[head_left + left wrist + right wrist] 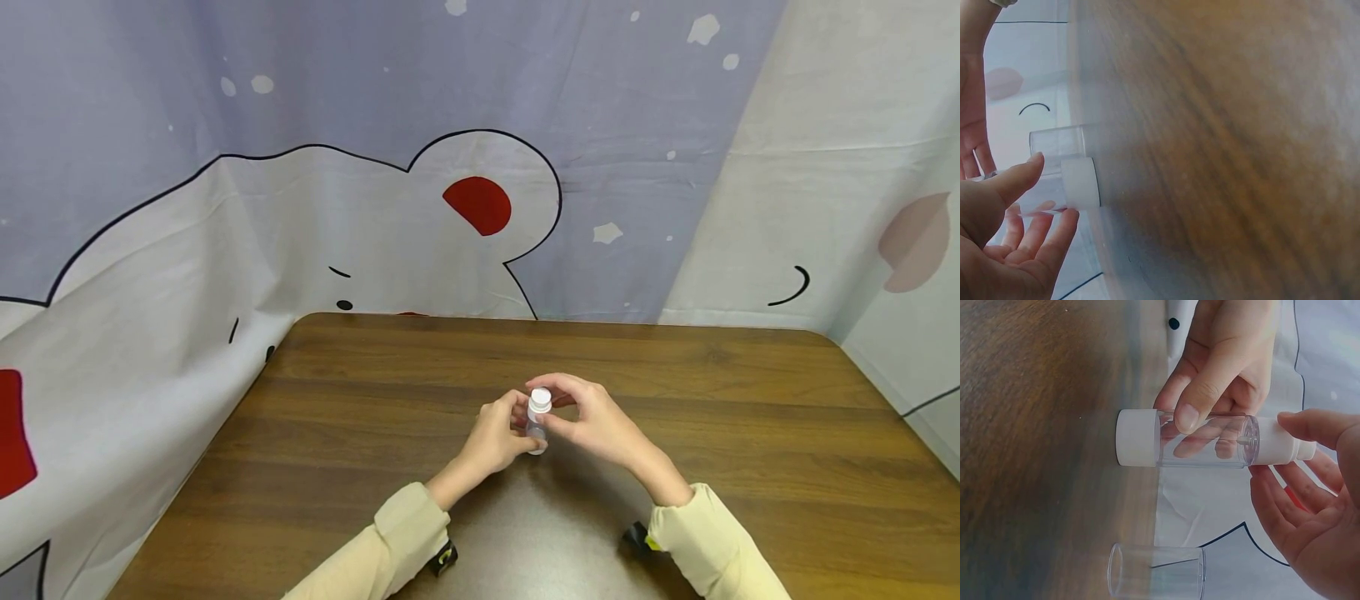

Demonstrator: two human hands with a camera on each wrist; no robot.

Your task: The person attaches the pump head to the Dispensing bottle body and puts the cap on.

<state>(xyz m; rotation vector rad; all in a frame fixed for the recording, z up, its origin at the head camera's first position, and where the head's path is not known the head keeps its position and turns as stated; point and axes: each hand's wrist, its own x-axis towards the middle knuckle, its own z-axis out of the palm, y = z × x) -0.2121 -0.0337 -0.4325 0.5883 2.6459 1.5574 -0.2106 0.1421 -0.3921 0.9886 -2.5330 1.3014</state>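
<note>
A small pump bottle (1200, 440), with a see-through body, a white base and a white pump top (1272, 440), stands upright on the table between both hands. My left hand (491, 437) holds the clear body, its thumb on the near side and its fingers behind. Higher up, my right hand (600, 421) pinches the white top between thumb and fingers. In the right wrist view a thin stem shows inside the clear body. A clear cylindrical cap (1157, 570) stands on the table close to the bottle; the left wrist view shows this cap (1057, 142) too.
The brown wood-grain table (360, 375) has rounded far corners. A curtain (637, 167) with cartoon print hangs behind it and along the left and right sides. Dark wrist straps (442, 557) show below the pale sleeves (412, 521).
</note>
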